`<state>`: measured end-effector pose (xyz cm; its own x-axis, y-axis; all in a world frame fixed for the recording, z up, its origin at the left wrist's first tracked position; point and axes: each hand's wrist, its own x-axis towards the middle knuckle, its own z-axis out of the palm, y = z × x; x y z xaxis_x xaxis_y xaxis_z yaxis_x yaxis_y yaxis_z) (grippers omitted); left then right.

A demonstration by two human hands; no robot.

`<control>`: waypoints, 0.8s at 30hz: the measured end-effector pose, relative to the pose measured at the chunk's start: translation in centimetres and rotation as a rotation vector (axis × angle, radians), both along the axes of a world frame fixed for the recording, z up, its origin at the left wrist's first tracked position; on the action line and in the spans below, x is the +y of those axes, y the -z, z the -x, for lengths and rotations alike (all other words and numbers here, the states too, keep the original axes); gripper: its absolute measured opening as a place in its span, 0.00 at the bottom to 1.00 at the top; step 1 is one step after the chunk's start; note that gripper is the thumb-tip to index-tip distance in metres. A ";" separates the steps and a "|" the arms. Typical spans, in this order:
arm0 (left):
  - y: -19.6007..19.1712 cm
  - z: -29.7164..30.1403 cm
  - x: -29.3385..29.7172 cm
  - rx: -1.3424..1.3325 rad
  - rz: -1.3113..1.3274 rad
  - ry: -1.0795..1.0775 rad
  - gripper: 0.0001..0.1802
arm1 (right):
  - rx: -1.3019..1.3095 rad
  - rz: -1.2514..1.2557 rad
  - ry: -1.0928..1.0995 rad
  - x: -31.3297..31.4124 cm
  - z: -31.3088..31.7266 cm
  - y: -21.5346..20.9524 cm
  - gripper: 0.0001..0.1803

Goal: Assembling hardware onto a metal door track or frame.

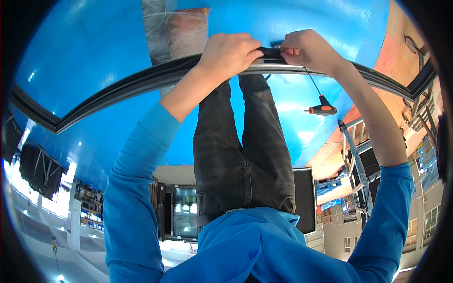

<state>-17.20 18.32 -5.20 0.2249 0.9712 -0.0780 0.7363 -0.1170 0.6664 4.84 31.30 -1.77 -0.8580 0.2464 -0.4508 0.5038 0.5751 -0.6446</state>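
A long dark metal frame profile [118, 94] lies across the blue floor, with a silver stretch [288, 70] under my hands. My left hand [229, 53] is closed over the profile, fingers curled on a black rubber strip [271, 52] that runs along its top. My right hand [309, 49] pinches the same strip just to the right, so the two hands almost touch. A T-handle key with an orange and black grip [322, 110] lies on the floor just on the near side of the profile, below my right wrist. My dark trousers [243, 155] and blue sleeves fill the middle.
The blue floor [94, 52] has a grey and brown patch [177, 28] beyond the profile and an orange area [401, 42] at right. Metal frames [358, 160] stand at right, and more dark frames [420, 108] at the far right. Shelves [87, 207] show at lower left.
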 end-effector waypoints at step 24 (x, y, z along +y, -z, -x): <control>-0.3 -1.3 1.1 0.052 -0.086 0.133 0.06 | -0.012 -0.035 -0.033 1.1 -2.6 0.0 0.06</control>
<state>-15.91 19.43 -4.86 0.3494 0.9369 -0.0107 0.7436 -0.2703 0.6115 7.41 32.38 -1.80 -0.8606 0.2338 -0.4524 0.4916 0.6132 -0.6183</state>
